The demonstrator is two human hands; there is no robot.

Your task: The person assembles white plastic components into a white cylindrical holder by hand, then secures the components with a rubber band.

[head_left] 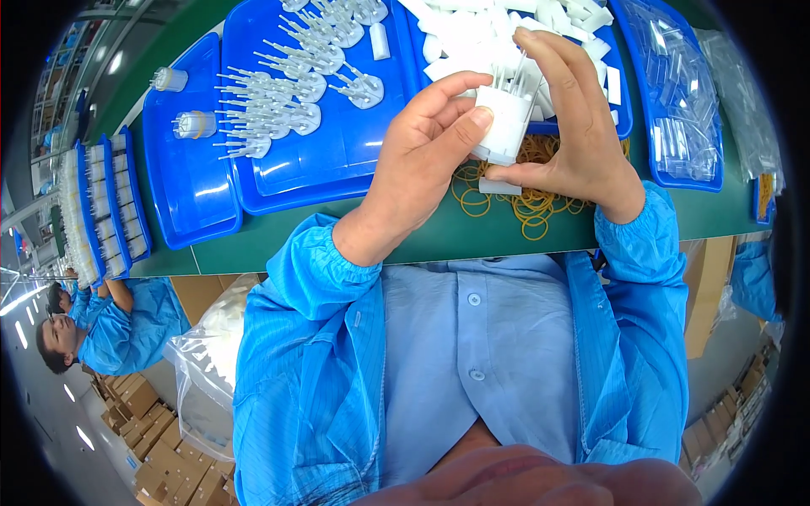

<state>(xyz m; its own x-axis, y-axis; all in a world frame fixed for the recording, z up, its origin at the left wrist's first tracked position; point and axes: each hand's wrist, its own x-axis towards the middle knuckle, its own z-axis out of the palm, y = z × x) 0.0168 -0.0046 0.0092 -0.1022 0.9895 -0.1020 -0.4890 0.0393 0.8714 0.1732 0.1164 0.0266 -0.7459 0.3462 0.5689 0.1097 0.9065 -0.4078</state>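
Note:
Above the near edge of the table, my left hand (pixel 413 164) grips a white plastic block (pixel 504 114) between thumb and fingers. Thin pale prongs stick up from the block's top, and a clear edge shows along its right side. My right hand (pixel 582 126) curves around the same block, its fingertips at the prong tips and its thumb by the lower end. Beneath the hands lies a loose heap of yellow rubber bands (pixel 540 198), with a small white piece (pixel 499 186) on it. Part of the block is hidden behind the fingers.
Blue trays hold white pronged parts (pixel 287 105), white pieces (pixel 582 25) and clear plastic pieces (pixel 675 93). Two banded bundles (pixel 194 125) sit in the left tray (pixel 198 219). More filled trays (pixel 110 202) stand at far left, near another person (pixel 126 325). Cartons (pixel 152 422) are on the floor.

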